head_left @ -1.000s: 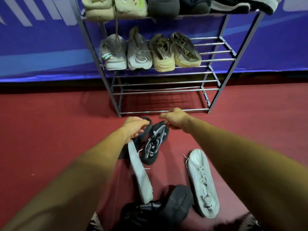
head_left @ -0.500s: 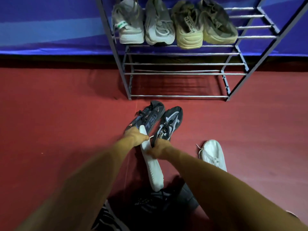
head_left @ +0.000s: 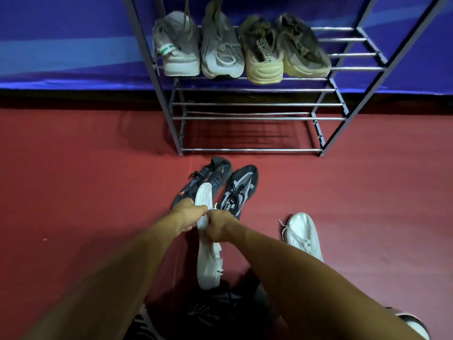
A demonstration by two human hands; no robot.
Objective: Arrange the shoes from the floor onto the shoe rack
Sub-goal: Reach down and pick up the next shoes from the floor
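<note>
I have left hand (head_left: 188,214) and right hand (head_left: 219,225) both clamped on white flat canvas sneaker (head_left: 207,261), frame centre. Four pale sneakers (head_left: 221,50) racked on grey metal shoe rack (head_left: 245,104), top; dark mesh pair (head_left: 241,187) and second white sneaker (head_left: 302,235) not yet racked.

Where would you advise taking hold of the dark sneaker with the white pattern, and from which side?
Probably at its heel collar, from above on the person's side: the dark patterned sneaker sits sole-down, toe toward the shoe rack, its open collar nearest the right hand.

Row of shoes (head_left: 220,52) on the rack (head_left: 257,104), pair of shoes (head_left: 242,185) on the floor (head_left: 73,180) before it, lone shoe (head_left: 302,235) farther right.
</note>
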